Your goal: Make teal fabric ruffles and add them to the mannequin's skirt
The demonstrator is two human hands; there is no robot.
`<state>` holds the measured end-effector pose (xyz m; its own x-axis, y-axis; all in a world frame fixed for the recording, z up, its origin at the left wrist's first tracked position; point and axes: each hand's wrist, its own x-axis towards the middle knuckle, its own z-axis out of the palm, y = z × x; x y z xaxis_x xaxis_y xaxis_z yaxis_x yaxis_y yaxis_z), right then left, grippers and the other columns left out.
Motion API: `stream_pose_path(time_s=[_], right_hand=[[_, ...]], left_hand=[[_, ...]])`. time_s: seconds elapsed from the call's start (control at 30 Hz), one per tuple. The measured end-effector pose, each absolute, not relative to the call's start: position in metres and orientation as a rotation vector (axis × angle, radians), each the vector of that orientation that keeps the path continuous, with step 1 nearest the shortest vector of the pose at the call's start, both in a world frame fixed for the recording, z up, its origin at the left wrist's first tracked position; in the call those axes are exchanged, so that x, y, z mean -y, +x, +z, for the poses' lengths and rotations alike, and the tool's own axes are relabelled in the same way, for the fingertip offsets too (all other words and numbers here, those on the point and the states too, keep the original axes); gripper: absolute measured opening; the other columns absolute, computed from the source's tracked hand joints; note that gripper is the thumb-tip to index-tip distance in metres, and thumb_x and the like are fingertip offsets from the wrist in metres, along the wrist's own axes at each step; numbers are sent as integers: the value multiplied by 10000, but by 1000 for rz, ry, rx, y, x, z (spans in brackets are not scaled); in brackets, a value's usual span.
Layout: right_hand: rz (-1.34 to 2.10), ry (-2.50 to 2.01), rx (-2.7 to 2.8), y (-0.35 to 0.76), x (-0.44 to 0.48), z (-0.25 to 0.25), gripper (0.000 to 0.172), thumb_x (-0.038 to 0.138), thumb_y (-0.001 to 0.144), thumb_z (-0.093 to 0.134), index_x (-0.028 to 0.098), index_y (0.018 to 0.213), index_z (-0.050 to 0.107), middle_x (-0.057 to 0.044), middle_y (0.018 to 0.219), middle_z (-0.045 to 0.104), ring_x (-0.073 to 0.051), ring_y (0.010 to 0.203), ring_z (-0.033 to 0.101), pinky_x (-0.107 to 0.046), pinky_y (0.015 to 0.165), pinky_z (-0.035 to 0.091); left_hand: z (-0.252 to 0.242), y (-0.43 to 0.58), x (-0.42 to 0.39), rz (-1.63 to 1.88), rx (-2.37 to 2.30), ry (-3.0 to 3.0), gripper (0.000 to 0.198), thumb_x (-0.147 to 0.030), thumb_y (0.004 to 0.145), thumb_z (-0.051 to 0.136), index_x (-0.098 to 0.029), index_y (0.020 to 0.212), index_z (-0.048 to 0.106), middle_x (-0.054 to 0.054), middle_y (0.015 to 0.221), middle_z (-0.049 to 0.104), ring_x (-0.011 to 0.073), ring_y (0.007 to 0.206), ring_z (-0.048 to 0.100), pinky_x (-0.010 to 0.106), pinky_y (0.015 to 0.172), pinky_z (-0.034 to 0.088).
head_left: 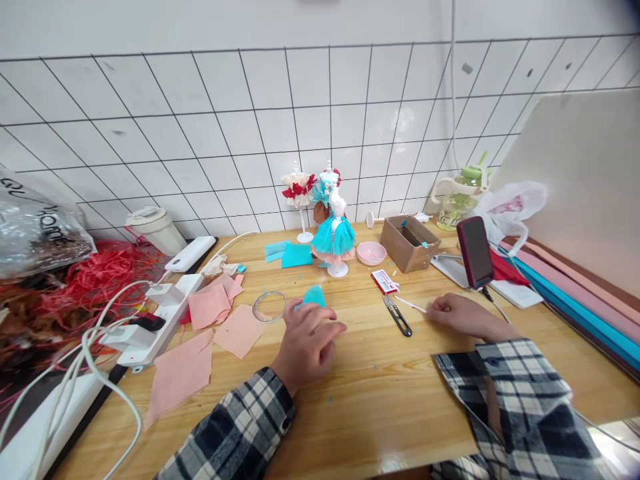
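My left hand is palm down over the table, fingers bent and apart. A small teal crepe paper piece shows just beyond its fingers; whether they touch it is hidden. My right hand is closed in a pinch on the end of a thin white stick, which points left. Left of that stick lie black-handled thread snips, and above them a red and white packet. A small white dress form in a teal paper skirt with a peach layer stands behind.
Peach paper squares and a wire coil lie left, near a power strip with cables. Further back are folded teal paper, a pink bowl, a cardboard box and an upright phone.
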<state>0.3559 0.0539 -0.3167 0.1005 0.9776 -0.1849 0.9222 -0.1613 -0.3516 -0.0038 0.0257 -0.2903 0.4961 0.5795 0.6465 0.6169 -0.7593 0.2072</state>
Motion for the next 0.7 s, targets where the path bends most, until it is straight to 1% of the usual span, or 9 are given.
stream_pose_path(time_s=[0.07, 0.1, 0.2, 0.27, 0.37, 0.43, 0.5, 0.6, 0.7], right_hand=[[738, -2198, 1998, 359, -54, -318, 315, 482, 750, 542, 209, 667, 675, -12, 658, 677, -179, 644, 620, -251, 560, 387], [728, -2222, 1986, 361, -54, -317, 311, 479, 756, 539, 207, 728, 687, -27, 717, 692, -189, 683, 630, -259, 578, 396], [365, -2339, 1781, 358, -58, -311, 395, 464, 773, 542, 185, 1019, 675, -90, 958, 700, -239, 860, 641, -300, 676, 429], [186, -2301, 1687, 345, -66, -304, 433, 447, 829, 481, 193, 1148, 627, -104, 1063, 679, -254, 951, 625, -319, 729, 431], [297, -2209, 1784, 320, -86, -298, 439, 495, 885, 382, 224, 1055, 682, -92, 1046, 693, -251, 931, 632, -308, 691, 420], [423, -2224, 1853, 307, -100, -299, 511, 551, 878, 371, 182, 939, 719, -121, 938, 713, -255, 850, 649, -294, 617, 402], [475, -2224, 1881, 302, -111, -304, 528, 579, 863, 384, 177, 863, 726, -109, 845, 719, -229, 749, 657, -274, 553, 383], [455, -2205, 1917, 303, -118, -312, 410, 500, 858, 443, 189, 861, 711, -73, 826, 721, -186, 695, 653, -245, 523, 380], [345, -2170, 1997, 298, -116, -316, 300, 382, 867, 465, 182, 880, 689, -66, 841, 715, -171, 718, 648, -234, 572, 408]], left_hand=[[-292, 5, -21, -1080, 954, -2746, 312, -63, 713, 524, -279, 886, 668, 17, 931, 688, 212, 921, 565, 499, 998, 270], [-293, 9, -19, -1057, 918, -2780, 299, -67, 724, 526, -277, 883, 667, 16, 940, 689, 206, 921, 565, 486, 993, 280], [-295, 15, -16, -1026, 917, -2815, 285, -67, 738, 521, -268, 874, 669, 23, 970, 684, 203, 931, 558, 467, 968, 307], [-296, 18, -16, -1021, 946, -2810, 291, -64, 740, 515, -265, 881, 671, 29, 988, 680, 210, 947, 550, 470, 962, 314], [-298, 23, -15, -948, 949, -2847, 286, -95, 775, 510, -265, 947, 664, 42, 1075, 671, 223, 1015, 537, 485, 997, 290], [-300, 27, -13, -873, 949, -2885, 281, -130, 811, 505, -263, 1013, 648, 53, 1170, 647, 233, 1087, 514, 493, 1029, 260], [-302, 30, -12, -831, 960, -2908, 275, -154, 835, 497, -263, 1046, 636, 55, 1226, 625, 240, 1135, 491, 498, 1041, 244], [-304, 31, -12, -816, 974, -2929, 254, -166, 846, 499, -263, 1032, 641, 52, 1219, 624, 242, 1140, 483, 496, 1025, 263], [-302, 30, -15, -816, 985, -2939, 232, -170, 850, 504, -257, 1005, 653, 54, 1187, 633, 240, 1122, 486, 482, 1001, 294]])
